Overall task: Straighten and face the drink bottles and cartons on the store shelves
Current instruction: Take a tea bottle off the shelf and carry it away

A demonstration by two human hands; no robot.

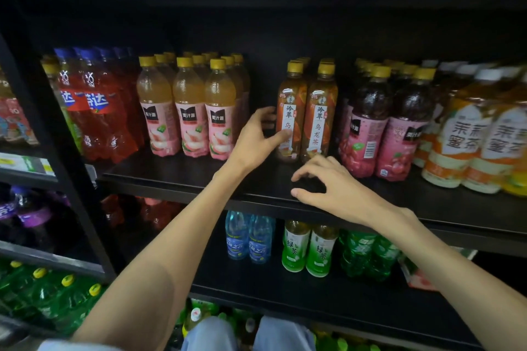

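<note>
Left grip point(258, 137) clasps oolong bottle point(289, 120); right grip point(328, 188) hovers loose over shelf edge point(199, 188).

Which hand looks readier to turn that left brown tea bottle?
The left hand: its fingers already curl round the left tea bottle. The right hand hovers over the shelf edge, holding nothing.

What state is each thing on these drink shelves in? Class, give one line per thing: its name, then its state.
Left oolong bottle: upright, label forward, held by left hand.
Right oolong bottle: upright, label forward, untouched.
Peach bottles: upright, labels forward.
Left plum bottle: upright, turned, barcode showing.
Green tea bottles: upright, labels forward.
Left hand: curled round left oolong bottle.
Right hand: fingers relaxed, holding nothing.
</note>
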